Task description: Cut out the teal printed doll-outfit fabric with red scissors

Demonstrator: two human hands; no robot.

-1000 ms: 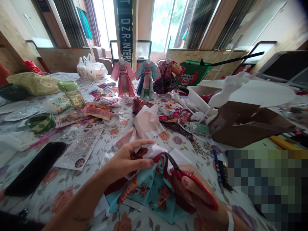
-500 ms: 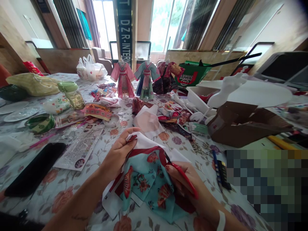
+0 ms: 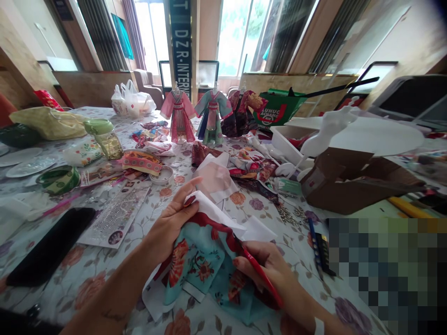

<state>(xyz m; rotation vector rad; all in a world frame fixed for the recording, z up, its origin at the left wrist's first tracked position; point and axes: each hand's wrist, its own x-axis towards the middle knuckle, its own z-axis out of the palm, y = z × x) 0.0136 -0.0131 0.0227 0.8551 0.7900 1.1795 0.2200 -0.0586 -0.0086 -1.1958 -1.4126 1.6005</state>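
My left hand [image 3: 178, 216] pinches the upper edge of a printed fabric piece [image 3: 200, 260], light blue with red fans and flowers, a dark red band and a white margin. Red-handled scissors [image 3: 258, 270] sit in my right hand [image 3: 265, 265], their blades at the dark red band near the white margin. How far the blades are apart is hard to see. The fabric hangs in folds between both hands, its lower part resting on the flowered tablecloth [image 3: 139, 260]. Beyond my fingers lies a pale sheer fabric scrap [image 3: 216, 174].
Doll-sized robes on stands [image 3: 213, 116] stand at the back. A black phone [image 3: 52, 246] and a bead sheet [image 3: 115, 211] lie left. To the right are a cardboard box [image 3: 352, 181], a white dress form [image 3: 328, 128] and a blue pen [image 3: 314, 239]. Part of the lower right is pixelated.
The scissors and my right hand have shifted slightly down and left along the band. More of the white margin stands away from the fabric, and my left index finger has lifted.
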